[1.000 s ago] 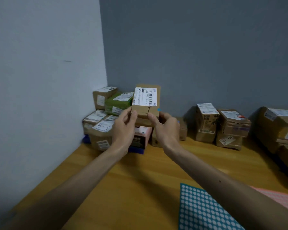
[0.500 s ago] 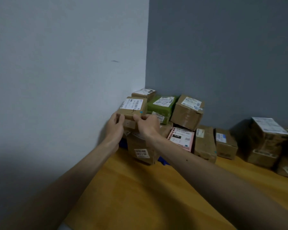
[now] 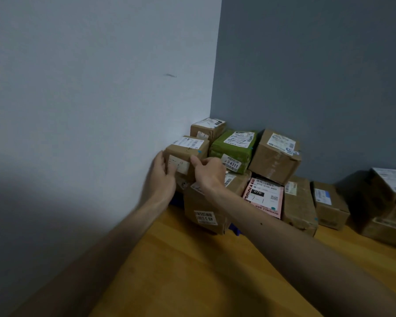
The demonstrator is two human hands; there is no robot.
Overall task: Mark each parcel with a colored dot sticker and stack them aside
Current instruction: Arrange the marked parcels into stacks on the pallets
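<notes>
A small brown parcel with a white label and a blue dot sticker near its top right corner rests on top of the stack in the corner, against the white wall. My left hand holds its left side. On its right front edge sits my right hand, thumb up against the box. Under it stands a larger brown parcel with a barcode label. A green parcel lies right beside it.
More parcels fill the corner: a tilted brown box, a pink box and brown boxes along the grey wall to the right. All stand on a wooden tabletop. The white wall closes the left side.
The parcel went from held up in front of me to the top of the corner stack by the white wall. My view swung left and the sticker sheets left the frame.
</notes>
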